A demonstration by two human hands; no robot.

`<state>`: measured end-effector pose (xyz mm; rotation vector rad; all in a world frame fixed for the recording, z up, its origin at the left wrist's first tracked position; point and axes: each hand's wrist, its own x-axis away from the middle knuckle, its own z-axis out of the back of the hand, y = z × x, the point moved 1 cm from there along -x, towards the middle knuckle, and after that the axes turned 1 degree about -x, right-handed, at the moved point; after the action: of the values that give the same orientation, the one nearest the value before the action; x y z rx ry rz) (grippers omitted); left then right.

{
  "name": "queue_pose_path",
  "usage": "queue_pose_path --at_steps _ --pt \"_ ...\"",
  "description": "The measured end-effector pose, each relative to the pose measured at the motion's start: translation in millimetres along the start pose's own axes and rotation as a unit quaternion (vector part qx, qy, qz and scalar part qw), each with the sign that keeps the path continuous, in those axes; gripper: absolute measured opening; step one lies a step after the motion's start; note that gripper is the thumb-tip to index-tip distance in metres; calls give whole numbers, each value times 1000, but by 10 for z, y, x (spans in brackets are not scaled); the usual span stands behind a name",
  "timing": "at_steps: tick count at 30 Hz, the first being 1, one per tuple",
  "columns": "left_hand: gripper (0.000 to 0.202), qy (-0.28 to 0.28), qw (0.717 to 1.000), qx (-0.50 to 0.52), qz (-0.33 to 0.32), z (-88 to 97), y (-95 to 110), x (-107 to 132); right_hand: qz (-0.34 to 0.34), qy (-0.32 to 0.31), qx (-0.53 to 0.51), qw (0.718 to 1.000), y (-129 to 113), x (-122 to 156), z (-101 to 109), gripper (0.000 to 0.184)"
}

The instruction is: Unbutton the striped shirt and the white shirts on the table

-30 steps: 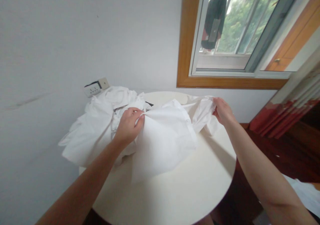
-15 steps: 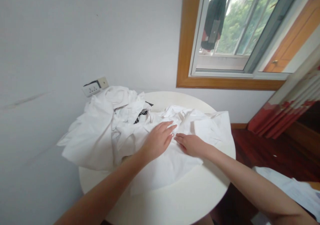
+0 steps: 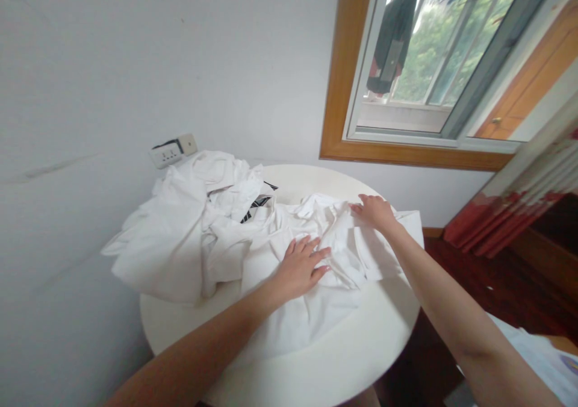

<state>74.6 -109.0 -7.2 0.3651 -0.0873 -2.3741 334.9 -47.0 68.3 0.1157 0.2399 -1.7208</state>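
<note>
A white garment (image 3: 334,238), creased and partly folded over, is spread across the middle and right of the round table. My left hand (image 3: 300,268) lies flat on its middle, palm down with the fingers spread. Farther back and to the right, my right hand (image 3: 376,212) rests at the garment's upper part, fingers stretched out and a little apart, thumb side hidden. Neither hand shows anything in its grip. At the left, a heap of white clothes (image 3: 167,238) touches the garment and overhangs the table edge.
The round white table (image 3: 289,383) stands against the wall. A black-and-white patterned piece (image 3: 259,202) shows beside the heap. A wall socket (image 3: 166,154) is behind it. A wood-framed window (image 3: 332,94) and red-and-white curtain (image 3: 483,220) are at the right.
My right hand has moved away from the left, back and to the right over the garment. My left hand has shifted slightly nearer me and its fingers have spread. The cloth's folds have changed.
</note>
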Motion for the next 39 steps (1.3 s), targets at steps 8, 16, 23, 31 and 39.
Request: queue_pose_path --at_steps 8,16,23,31,39 --pt "55 8 999 -20 29 415 8 -97 76 -241 11 967 253 -350 -214 46" --pt "33 -60 975 -175 126 803 -784 -1066 176 -244 -37 953 370 -159 -142 36" --pt "62 -186 968 -114 126 427 -1163 -1364 206 -32 -36 977 408 -38 -147 23" --pt "57 -138 966 -98 195 289 -940 -1382 61 44 26 997 507 -163 -248 30" --pt "26 -65 992 -1 107 1399 -849 -1391 108 192 -69 973 550 -69 121 36"
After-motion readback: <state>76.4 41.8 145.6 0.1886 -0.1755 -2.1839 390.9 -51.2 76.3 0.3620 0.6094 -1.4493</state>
